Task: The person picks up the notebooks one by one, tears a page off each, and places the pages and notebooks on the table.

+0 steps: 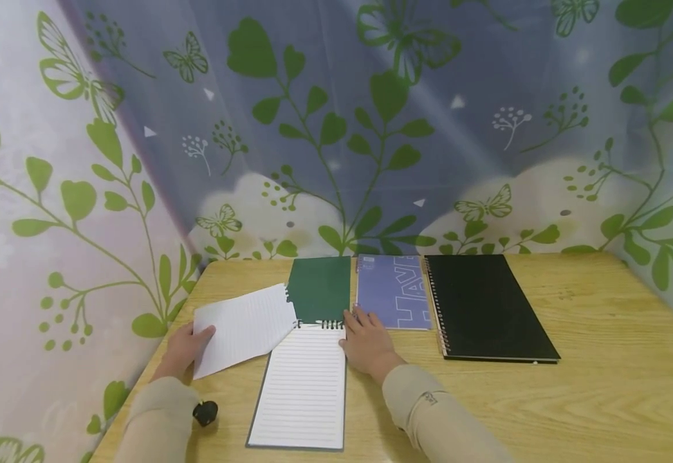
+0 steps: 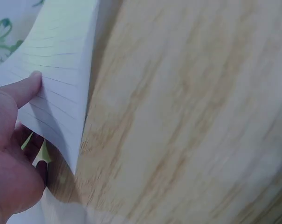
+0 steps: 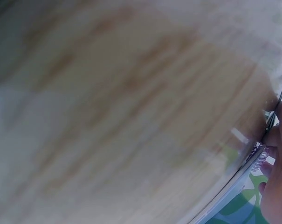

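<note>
A loose lined sheet [image 1: 242, 329] with a ragged torn edge is held off the table by my left hand [image 1: 183, 349], thumb on top and fingers beneath; the left wrist view shows the thumb [image 2: 24, 88] pressing the sheet [image 2: 61, 70]. An open spiral notepad [image 1: 304, 386] with a flipped-back green cover [image 1: 320, 288] lies in front of me. My right hand [image 1: 367, 342] rests flat on the table beside the notepad's coil, fingers touching its top right corner and the purple notebook [image 1: 394, 290].
A large black spiral notebook [image 1: 487, 305] lies right of the purple one. A small black object [image 1: 205, 412] sits near the front left edge. The wooden table [image 1: 603, 360] is boxed in by leaf-patterned curtains [image 1: 336, 128].
</note>
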Motion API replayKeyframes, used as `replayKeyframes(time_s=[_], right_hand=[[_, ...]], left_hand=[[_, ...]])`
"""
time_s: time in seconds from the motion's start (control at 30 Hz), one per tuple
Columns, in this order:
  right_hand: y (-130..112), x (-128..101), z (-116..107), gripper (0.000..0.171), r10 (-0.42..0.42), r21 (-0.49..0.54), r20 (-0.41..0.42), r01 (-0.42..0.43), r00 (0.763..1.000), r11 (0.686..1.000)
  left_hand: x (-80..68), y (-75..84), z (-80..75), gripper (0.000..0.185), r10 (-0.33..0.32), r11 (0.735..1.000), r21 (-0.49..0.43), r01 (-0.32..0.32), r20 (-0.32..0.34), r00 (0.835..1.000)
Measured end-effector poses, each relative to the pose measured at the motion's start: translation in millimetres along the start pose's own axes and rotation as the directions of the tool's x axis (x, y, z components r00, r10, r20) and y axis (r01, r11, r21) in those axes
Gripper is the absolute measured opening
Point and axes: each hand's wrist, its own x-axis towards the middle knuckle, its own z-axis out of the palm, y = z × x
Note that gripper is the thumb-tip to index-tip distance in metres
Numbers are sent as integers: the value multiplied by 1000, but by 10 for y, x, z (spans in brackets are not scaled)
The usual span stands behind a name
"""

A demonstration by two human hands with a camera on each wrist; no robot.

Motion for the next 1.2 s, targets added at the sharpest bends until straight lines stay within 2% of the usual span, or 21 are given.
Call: replayKeyframes(time_s=[0.13, 0.33, 0.53, 0.8, 0.97, 1.2], right_hand=[[5, 4, 3, 51, 4, 1, 8, -4, 1000, 1000], [14, 19, 6, 51, 12, 12, 9, -12, 1000, 1000], [18, 3, -5, 51, 5, 9, 7, -5, 1000, 1000], [55, -33, -8, 51, 15, 32, 13, -16, 1000, 999], [17, -21, 1, 51, -3, 47, -5, 3, 1000, 999], [2, -4, -10, 51, 2, 44, 0, -2, 1000, 999]], left_hand=[[2, -1, 9, 70, -8, 999, -37, 8, 2, 1000], [28, -1, 7, 73, 0, 1000, -17, 0, -4, 1000], [-23, -100, -84, 66, 17, 999, 30, -15, -71, 997], [-52, -142, -97, 68, 13, 999, -43, -17, -75, 997], [-64, -177, -144, 67, 5, 999, -35, -8, -69, 998], [-97, -222, -202, 61, -15, 996, -90, 3, -134, 991]])
